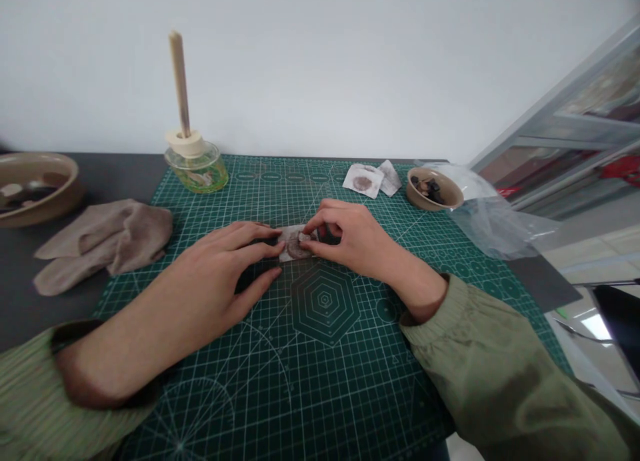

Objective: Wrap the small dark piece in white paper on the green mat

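A small piece of white paper (289, 252) with a dark round print lies on the green cutting mat (240, 374). My left hand (225, 264) reaches in from the left with its fingers stretched out, the fingertips resting at the paper's left edge. From the right, my right hand (350, 237) pinches something small and pale over the print with thumb and fingers. Its kind cannot be made out, and those fingers hide the paper's right part.
Behind are two paper pieces, one showing a round print (363, 181), a bowl of dark bits (453, 193), and a clear plastic bag (493, 224). At left are a glass jar with a stick (197, 174), a brownish cloth (125, 237) and a larger bowl (55, 211).
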The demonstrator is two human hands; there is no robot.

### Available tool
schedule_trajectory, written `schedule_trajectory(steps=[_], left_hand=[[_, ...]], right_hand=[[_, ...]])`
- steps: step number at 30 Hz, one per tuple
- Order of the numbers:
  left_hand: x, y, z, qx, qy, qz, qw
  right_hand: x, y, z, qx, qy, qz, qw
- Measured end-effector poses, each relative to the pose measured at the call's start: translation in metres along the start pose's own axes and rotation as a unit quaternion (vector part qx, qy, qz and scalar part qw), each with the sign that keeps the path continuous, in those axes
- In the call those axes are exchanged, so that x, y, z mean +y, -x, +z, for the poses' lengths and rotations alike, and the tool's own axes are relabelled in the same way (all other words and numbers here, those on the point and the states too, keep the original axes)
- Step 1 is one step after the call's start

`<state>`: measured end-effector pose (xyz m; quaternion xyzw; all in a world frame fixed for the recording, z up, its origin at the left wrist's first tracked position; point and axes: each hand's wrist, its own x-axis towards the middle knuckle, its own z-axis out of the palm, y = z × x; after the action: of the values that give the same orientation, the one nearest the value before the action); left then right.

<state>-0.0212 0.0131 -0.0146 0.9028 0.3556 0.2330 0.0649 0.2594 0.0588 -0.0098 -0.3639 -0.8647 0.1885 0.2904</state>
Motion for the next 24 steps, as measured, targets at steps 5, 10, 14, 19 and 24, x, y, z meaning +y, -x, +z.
schedule_trajectory(steps=[5,10,14,19,24], left_hand=[[0.0004,0.0005,-0.0006,0.009,0.011,-0.006,1.000],[0.0011,0.0006,-0.0005,0.002,0.014,-0.008,1.000],[0.0016,0.0003,-0.0003,0.004,0.012,-0.009,1.000],[0.0006,0.0008,-0.0010,-0.003,0.017,-0.010,1.000],[0.0010,0.0009,-0.0011,-0.001,0.024,-0.018,1.000]], right_hand=[[-0.0027,-0.0025,0.0005,-0.029,-0.023,-0.041,0.998],[-0.0006,0.0007,-0.0029,-0.019,-0.011,-0.022,1.000],[-0.0013,-0.0016,0.0013,-0.009,-0.007,-0.012,1.000],[0.0016,0.0027,-0.0026,-0.015,-0.015,-0.020,1.000],[0.0001,-0.0026,0.0017,0.002,-0.011,0.003,1.000]])
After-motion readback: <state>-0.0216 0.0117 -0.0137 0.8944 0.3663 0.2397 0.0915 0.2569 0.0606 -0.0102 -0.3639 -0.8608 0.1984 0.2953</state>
